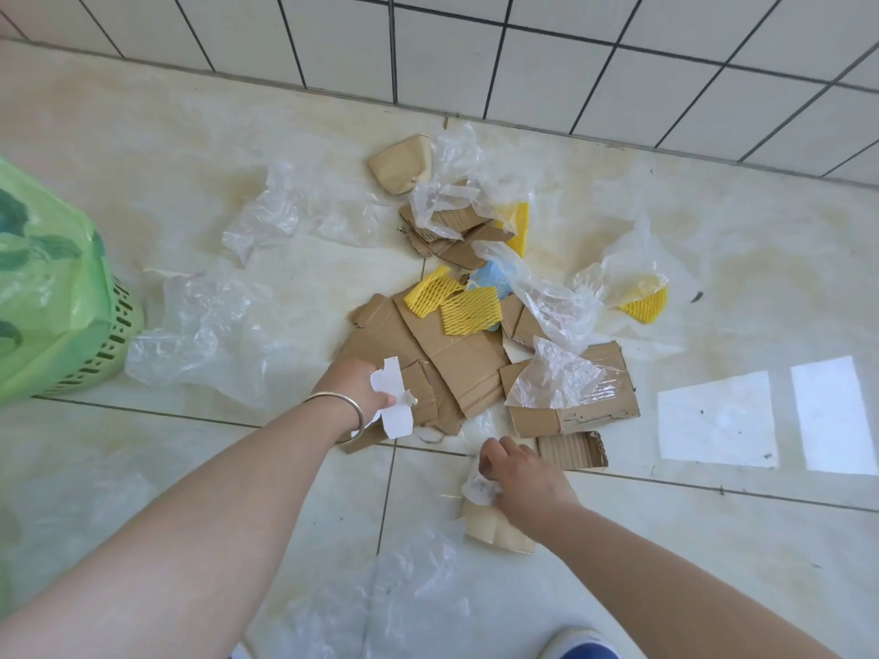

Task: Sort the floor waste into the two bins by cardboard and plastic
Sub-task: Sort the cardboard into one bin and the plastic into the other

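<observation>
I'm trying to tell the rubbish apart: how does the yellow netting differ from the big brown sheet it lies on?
The yellow foam net is bright, ribbed with open mesh and small; the cardboard sheet is dull brown, smooth, flat and much larger. The net rests on top; the cardboard lies on the floor. Both are untouched by either hand.

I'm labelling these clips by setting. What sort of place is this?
Probably a tiled indoor corner, perhaps a utility area. A glossy tiled floor meets a white tiled wall, and a green lined bin stands beside the scattered waste.
</observation>
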The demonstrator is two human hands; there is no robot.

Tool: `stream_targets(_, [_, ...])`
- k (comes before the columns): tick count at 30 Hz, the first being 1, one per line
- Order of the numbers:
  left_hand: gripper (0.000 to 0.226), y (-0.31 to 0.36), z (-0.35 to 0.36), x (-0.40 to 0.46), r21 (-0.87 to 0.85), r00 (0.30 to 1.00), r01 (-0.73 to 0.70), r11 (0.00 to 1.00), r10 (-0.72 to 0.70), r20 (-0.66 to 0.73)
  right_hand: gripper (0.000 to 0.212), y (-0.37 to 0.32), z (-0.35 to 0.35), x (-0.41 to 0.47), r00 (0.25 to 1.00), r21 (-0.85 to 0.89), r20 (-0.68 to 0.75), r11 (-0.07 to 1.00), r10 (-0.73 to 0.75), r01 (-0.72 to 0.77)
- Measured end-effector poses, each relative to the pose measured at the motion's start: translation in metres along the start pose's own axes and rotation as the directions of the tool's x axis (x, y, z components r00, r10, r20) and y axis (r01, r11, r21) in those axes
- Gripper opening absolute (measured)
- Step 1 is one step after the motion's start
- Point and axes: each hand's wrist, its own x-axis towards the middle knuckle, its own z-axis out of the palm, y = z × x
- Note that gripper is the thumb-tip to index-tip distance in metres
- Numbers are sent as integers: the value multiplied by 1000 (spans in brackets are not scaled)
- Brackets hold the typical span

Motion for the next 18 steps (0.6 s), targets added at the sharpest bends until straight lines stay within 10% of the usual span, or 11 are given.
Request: stream_targets(18, [39, -10, -20, 13, -450, 989, 89, 888, -133, -65, 40, -16, -63, 31, 983, 355, -80, 926, 167, -128])
